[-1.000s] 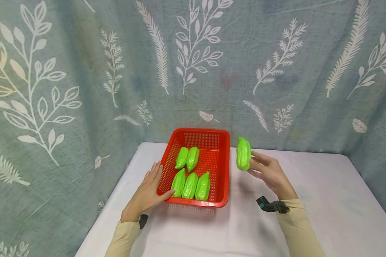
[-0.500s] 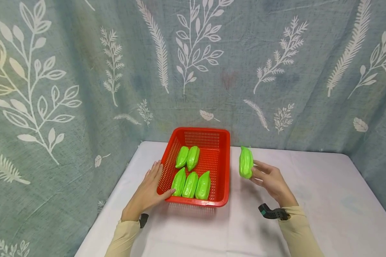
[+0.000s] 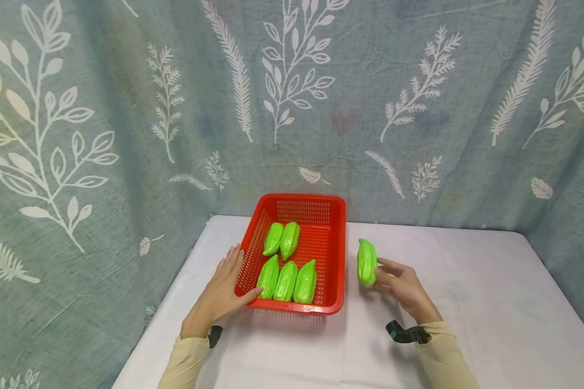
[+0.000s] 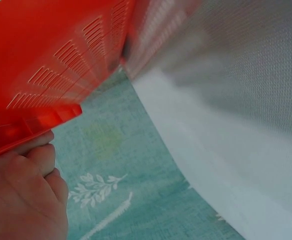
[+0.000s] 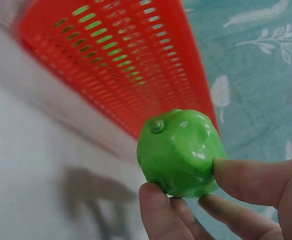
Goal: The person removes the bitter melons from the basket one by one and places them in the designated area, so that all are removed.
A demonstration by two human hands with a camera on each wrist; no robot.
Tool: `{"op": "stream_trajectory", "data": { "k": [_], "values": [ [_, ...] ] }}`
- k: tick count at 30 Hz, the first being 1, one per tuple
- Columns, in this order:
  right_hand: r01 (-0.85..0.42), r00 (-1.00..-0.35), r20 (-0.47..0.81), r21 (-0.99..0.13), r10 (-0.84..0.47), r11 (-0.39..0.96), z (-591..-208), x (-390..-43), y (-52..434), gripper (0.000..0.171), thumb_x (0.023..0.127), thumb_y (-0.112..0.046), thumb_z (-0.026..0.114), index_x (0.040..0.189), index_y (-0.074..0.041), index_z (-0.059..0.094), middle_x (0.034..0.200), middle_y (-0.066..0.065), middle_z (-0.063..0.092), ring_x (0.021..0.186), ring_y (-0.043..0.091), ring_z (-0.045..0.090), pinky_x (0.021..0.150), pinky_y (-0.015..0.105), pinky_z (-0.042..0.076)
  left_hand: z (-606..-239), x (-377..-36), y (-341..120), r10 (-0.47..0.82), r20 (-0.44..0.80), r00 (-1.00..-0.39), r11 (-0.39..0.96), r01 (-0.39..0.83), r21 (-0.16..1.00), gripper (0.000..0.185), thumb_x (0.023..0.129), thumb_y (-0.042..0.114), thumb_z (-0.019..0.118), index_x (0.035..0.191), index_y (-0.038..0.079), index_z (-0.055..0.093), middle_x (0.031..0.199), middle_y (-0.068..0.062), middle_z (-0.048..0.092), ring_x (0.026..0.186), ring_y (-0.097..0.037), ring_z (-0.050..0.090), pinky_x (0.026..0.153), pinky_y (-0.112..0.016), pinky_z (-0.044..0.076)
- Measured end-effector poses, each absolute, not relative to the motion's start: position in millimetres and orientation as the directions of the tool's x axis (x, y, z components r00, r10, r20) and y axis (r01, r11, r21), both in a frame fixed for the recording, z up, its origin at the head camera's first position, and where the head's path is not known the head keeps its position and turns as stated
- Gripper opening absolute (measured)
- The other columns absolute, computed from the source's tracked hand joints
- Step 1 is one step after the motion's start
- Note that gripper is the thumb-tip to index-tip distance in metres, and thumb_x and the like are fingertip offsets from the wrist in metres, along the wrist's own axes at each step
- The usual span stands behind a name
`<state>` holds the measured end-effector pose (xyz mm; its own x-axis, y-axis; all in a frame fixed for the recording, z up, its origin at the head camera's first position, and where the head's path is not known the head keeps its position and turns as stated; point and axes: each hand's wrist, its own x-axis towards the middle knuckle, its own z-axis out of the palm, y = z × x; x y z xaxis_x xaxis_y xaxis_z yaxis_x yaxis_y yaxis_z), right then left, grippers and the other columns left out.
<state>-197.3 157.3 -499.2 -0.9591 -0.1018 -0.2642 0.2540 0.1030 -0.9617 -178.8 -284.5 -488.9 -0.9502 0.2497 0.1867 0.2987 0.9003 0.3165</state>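
A glossy, bright green, ridged fruit with a pointed top stands upright beside the red basket's right wall. My right hand pinches it from the right between thumb and fingers. Seen in the right wrist view, the thumb presses one side of the fruit, whose lobed end has a small stub. My left hand rests along the left rim of the red plastic basket, fingers straight and thumb over the front corner. Several similar green fruits lie inside: a pair at the back, three along the front.
A white cloth covers the table under the basket. Behind and to the left hangs a grey-green curtain with white leaf prints. A dark strap circles the right wrist.
My right hand has lowered the green fruit toward the table, keeping it right of the basket. The left hand and the fruits in the basket have stayed put.
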Motion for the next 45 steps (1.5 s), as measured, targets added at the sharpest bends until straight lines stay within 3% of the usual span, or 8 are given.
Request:
{"op": "stream_trajectory", "data": {
  "k": [9, 19, 25, 35, 45],
  "values": [
    [0.289, -0.952, -0.298, -0.950, -0.066, 0.114, -512.0, -196.5, 151.1, 0.058, 0.102, -0.014, 0.062, 0.155, 0.003, 0.043, 0.146, 0.032, 0.052, 0.108, 0.017, 0.072, 0.093, 0.031, 0.062, -485.8, -178.4, -283.9, 0.242, 0.165, -0.956, 0.902, 0.285, 0.325, 0.112, 0.089, 0.070, 0.062, 0.165, 0.001, 0.016, 0.176, -0.014, 0.009, 0.164, -0.033, 0.008, 0.130, -0.059, 0.018],
    [0.306, -0.948, -0.315, -0.943, -0.053, 0.132, -518.3, -196.5, 145.0, 0.057, 0.102, -0.011, 0.062, 0.154, 0.003, 0.044, 0.143, 0.032, 0.053, 0.103, 0.017, 0.072, 0.089, 0.033, 0.064, -486.0, -177.3, -284.2, 0.240, 0.160, -0.957, 0.903, 0.281, 0.324, 0.112, 0.090, 0.069, 0.062, 0.165, 0.001, 0.015, 0.176, -0.014, 0.009, 0.164, -0.034, 0.009, 0.130, -0.059, 0.018],
    [0.300, -0.951, -0.308, -0.945, -0.042, 0.127, -522.4, -196.9, 141.8, 0.055, 0.102, -0.008, 0.060, 0.153, 0.004, 0.044, 0.143, 0.033, 0.053, 0.108, 0.022, 0.070, 0.090, 0.033, 0.063, -486.8, -178.0, -284.2, 0.243, 0.164, -0.956, 0.900, 0.285, 0.329, 0.112, 0.090, 0.069, 0.062, 0.165, 0.002, 0.015, 0.176, -0.014, 0.009, 0.164, -0.033, 0.009, 0.130, -0.059, 0.018],
    [0.270, -0.959, -0.282, -0.935, -0.020, 0.231, -521.5, -195.8, 135.7, 0.054, 0.102, -0.008, 0.060, 0.152, 0.006, 0.046, 0.143, 0.035, 0.052, 0.124, 0.037, 0.066, 0.095, 0.038, 0.062, -488.1, -179.3, -284.8, 0.250, 0.177, -0.952, 0.897, 0.296, 0.327, 0.111, 0.090, 0.068, 0.063, 0.165, 0.002, 0.015, 0.176, -0.014, 0.010, 0.164, -0.035, 0.010, 0.130, -0.061, 0.019],
    [0.222, -0.972, -0.233, -0.924, 0.001, 0.310, -519.8, -193.4, 131.0, 0.052, 0.100, -0.008, 0.062, 0.148, 0.008, 0.050, 0.133, 0.033, 0.060, 0.115, 0.032, 0.068, 0.086, 0.032, 0.064, -487.6, -178.8, -285.0, 0.253, 0.176, -0.951, 0.895, 0.299, 0.331, 0.111, 0.090, 0.067, 0.064, 0.165, 0.002, 0.015, 0.176, -0.015, 0.010, 0.163, -0.035, 0.010, 0.130, -0.061, 0.018]
  ]
}}
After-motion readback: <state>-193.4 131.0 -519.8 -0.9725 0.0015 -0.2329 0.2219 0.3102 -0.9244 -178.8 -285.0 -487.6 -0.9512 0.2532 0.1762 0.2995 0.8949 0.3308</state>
